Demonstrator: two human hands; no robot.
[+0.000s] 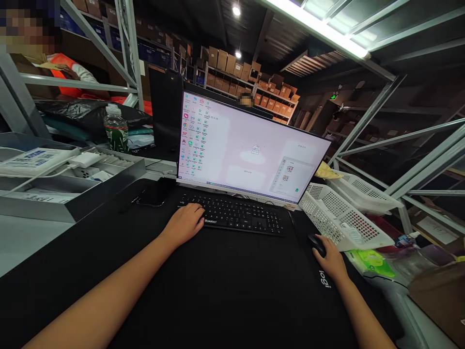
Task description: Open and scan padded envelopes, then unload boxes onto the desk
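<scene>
My left hand rests on the left end of a black keyboard, its fingers lying over the keys and holding nothing. Over a black computer mouse on the right, my right hand is curled with its fingers round the mouse's side. Behind the keyboard stands a lit monitor, showing desktop icons on the left and a small open window at lower right. Keyboard and mouse both lie on a black desk mat.
A dark phone lies left of the keyboard. Further left are a grey tray with cables and boxes, and a bottle. White perforated baskets stand at right. A person in orange is beyond the rack, back left.
</scene>
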